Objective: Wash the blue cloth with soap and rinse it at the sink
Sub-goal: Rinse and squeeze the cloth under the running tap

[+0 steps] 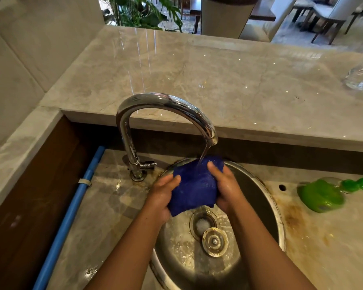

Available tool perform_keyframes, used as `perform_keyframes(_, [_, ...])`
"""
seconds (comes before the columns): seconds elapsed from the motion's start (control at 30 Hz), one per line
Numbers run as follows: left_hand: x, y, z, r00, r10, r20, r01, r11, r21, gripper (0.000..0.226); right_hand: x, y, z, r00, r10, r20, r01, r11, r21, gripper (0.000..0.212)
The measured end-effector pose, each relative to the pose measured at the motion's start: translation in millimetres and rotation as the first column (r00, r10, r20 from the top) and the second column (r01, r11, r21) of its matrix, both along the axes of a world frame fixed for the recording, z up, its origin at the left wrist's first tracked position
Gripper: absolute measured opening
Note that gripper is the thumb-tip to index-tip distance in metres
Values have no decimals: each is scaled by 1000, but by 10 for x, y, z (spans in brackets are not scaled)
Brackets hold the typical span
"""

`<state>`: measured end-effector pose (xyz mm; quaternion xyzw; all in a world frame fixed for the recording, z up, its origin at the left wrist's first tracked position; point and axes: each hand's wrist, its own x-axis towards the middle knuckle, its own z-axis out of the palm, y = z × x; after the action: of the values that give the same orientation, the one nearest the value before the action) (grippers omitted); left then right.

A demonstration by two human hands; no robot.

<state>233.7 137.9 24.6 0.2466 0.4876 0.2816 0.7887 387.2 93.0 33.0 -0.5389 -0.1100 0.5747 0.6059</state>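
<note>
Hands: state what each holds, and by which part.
Both hold the cloth, bunched under the running tap: the left hand grips its left side, the right hand its right side.

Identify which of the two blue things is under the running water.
The blue cloth, gripped by left hand and right hand; the blue pipe lies far left, outside the stream.

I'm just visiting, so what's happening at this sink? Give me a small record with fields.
Activity: blue cloth held under running water
Left hand: grips cloth's left side
Right hand: grips cloth's right side
Tap: on, stream falling onto cloth
Sink: round metal basin, plug lying beside open drain
Nearby: green bottle lying on the counter right of sink
</note>
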Motion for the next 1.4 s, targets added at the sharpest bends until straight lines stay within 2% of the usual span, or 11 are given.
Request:
perform_keyframes(0.17, [63, -8, 84, 988, -132, 82, 150, 951, -272, 40, -59, 1, 253, 994, 89, 58, -92, 995, 47, 21])
perform_keyframes(0.33, [187, 39, 38, 997, -45, 57, 49, 996, -76, 31, -81, 3, 223, 972, 80, 222, -92, 995, 46, 14])
perform_keyframes(0.4, [220, 64, 63, 1000, 20, -8, -20, 1000, 22, 18, -78, -25, 137, 872, -23, 490, 4, 999, 39, 13])
perform_keyframes(0.47, [223, 95, 97, 997, -36, -67, 45, 990, 136, 14, -70, -85, 42, 679, -78, 730, 79, 996, 33, 12])
perform_keyframes(0.57, [219, 147, 184, 954, -165, -250, 237, 927, 293, 15, -121, -145, 1, 534, -115, 838, 129, 990, 53, 13])
perform_keyframes(0.73, [491, 119, 173, 952, 47, -303, 38, 962, 271, 24, -374, -95, 143, 751, -215, 624, 153, 976, 153, 11])
perform_keyframes(0.9, [543, 8, 116, 999, 46, 22, -43, 992, -120, 47, -520, -35, 91, 565, -63, 823, 13, 998, 67, 28])
perform_keyframes(1.07, [476, -63, 54, 997, 79, -12, -80, 995, -59, 44, -403, 207, 20, 571, 48, 820, 17, 997, -70, 24])
perform_keyframes(1.13, [438, -53, 17, 997, 61, 46, -58, 996, -73, 41, -353, 263, -58, 636, 45, 771, 39, 995, -90, 26])
perform_keyframes(1.27, [389, -87, 28, 999, -43, 27, 40, 992, 119, 25, -215, 278, -160, 838, -63, 542, 189, 965, -181, 18])
perform_keyframes(1.4, [316, -13, 114, 996, 57, 67, -66, 988, 143, 35, -167, 156, -126, 948, -214, 237, 258, 950, -174, 14])
